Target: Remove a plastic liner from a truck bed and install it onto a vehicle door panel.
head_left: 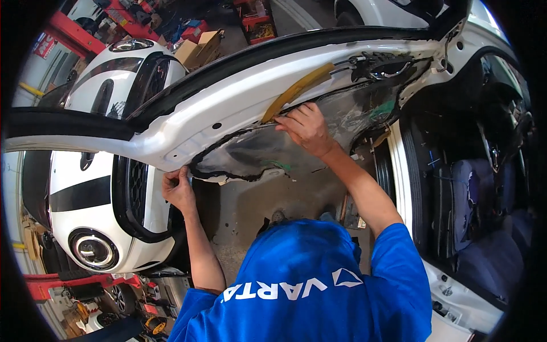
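Note:
A white car door (188, 128) stretches across the view with its inner trim off. A clear plastic sheet (239, 157), edged with black sealant, covers much of its inner panel. My left hand (179, 191) is closed at the door's near-left edge, thumb up against the metal. At the sheet's upper border, my right hand (307, 130) has its fingers pinched together; what lies between the fingertips is too small to make out. Just beyond them runs a yellow foam strip (299, 88) around a cable. The cable leads to the inner door handle (390, 69).
To the left stands a white car with a black stripe and round headlight (93, 251). On the right, the open doorway shows a dark seat (484, 228). Cardboard boxes (199, 48) and red lift parts (74, 31) lie beyond the door. Concrete floor (245, 208) shows beneath it.

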{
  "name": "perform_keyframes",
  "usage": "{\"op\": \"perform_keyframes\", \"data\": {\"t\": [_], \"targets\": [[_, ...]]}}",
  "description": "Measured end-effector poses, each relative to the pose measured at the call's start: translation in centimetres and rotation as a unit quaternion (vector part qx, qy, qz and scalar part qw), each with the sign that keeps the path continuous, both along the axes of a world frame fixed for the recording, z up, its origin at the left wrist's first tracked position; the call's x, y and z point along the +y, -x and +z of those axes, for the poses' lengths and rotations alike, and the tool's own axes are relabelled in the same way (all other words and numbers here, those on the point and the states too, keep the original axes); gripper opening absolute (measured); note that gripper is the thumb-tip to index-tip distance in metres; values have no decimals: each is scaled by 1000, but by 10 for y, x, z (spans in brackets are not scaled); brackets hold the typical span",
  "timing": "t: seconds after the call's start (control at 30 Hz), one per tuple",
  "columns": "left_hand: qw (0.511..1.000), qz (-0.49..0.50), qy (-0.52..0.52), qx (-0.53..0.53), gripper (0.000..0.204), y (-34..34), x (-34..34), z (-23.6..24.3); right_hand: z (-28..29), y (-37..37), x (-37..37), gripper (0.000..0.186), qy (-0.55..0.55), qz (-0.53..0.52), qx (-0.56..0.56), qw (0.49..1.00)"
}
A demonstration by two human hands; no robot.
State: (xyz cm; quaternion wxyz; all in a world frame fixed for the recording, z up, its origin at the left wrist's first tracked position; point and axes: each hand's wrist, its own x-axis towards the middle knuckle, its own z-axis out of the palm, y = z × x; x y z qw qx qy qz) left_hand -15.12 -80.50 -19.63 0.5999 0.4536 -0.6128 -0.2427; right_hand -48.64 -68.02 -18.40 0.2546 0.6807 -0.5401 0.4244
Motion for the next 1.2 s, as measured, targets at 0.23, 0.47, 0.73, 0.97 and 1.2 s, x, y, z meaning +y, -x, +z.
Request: {"op": "perform_keyframes", "data": {"t": [0.23,0.47,0.73,0.97,1.2], "targets": [[998,40,-7,-49,20,6,9,14,-4,8,-4,20,20,-8,-77,997],[972,74,117,-190,23,30,56,31,-3,-3,-3,21,44,-121,-58,990],[857,-178,333,-351,28,134,48,63,-6,11,-9,51,93,-182,-68,977],[820,-115,402,-391,23,155,26,52,-14,55,9,52,81,-176,-54,979],[837,-104,389,-371,24,167,35,51,-4,96,37,49,14,-111,-8,994]]}}
